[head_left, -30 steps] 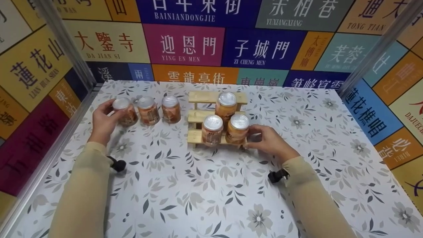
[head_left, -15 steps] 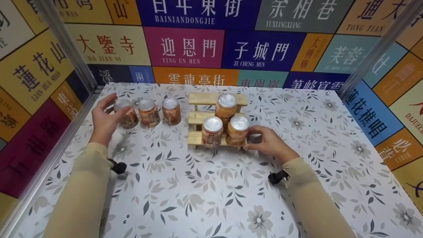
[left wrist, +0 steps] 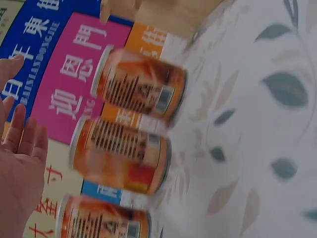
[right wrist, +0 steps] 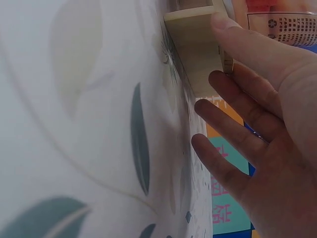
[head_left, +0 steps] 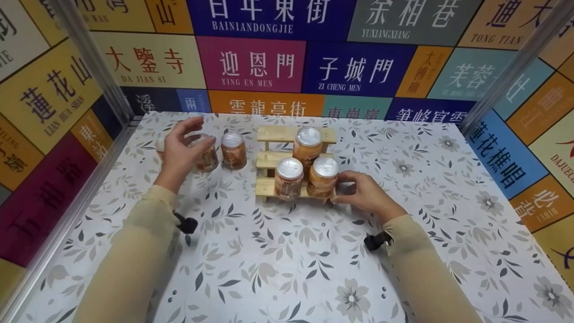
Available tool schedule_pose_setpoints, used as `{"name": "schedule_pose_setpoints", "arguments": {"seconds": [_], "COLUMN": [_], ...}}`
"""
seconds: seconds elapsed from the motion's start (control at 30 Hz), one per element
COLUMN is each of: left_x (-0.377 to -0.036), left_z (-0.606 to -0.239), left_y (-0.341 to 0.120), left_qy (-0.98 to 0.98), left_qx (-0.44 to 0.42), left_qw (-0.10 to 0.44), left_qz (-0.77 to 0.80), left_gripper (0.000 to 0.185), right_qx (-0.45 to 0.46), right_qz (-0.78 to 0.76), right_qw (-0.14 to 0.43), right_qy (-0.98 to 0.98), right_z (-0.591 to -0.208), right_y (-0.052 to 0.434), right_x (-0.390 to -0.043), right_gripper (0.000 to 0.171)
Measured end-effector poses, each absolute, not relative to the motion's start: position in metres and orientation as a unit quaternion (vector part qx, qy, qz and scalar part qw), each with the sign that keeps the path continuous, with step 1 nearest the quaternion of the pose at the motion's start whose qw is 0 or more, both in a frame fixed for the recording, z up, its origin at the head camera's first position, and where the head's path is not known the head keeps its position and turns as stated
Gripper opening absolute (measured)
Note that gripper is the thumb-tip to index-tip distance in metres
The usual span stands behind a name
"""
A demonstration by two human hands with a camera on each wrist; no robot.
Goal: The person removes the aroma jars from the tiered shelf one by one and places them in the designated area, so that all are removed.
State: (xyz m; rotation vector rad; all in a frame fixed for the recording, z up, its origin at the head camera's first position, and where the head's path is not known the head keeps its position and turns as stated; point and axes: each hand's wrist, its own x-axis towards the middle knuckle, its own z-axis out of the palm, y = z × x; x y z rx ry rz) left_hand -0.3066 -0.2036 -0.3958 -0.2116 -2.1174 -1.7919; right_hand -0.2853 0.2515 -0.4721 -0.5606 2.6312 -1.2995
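Observation:
My left hand, its fingers spread and holding nothing, is over the row of orange-labelled cans at the left. It hides most of the leftmost can and overlaps the middle can; the third can shows whole. In the left wrist view all three cans stand beside the open palm. A three-step wooden stand bears one can higher up and two cans on its lowest step. My right hand pinches the stand's right end between thumb and forefinger, the other fingers loosely extended.
The table has a white leaf-patterned cover. Panels with large characters line the back and sides, with metal posts at the corners.
My left hand has let go of the leftmost can, lifted away and moved right toward the middle can. My right hand stays at the stand's right end.

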Motion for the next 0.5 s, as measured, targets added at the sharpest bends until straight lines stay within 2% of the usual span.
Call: {"name": "schedule_pose_setpoints", "arguments": {"seconds": [0.23,0.5], "left_x": [-0.305,-0.304], "left_z": [-0.389,-0.379], "left_y": [-0.168,-0.123], "left_qy": [-0.742,-0.75], "left_qx": [-0.133,-0.186], "left_qw": [0.15,0.066], "left_qz": [-0.64,-0.631], "left_gripper": [0.055,0.056], "right_qx": [-0.184,-0.178], "right_qz": [-0.423,-0.415], "right_qw": [0.075,0.077], "right_qy": [0.884,0.889], "right_z": [-0.472,-0.473], "right_y": [0.249,0.251], "right_x": [-0.284,-0.285], "right_gripper": [0.062,0.061]}}
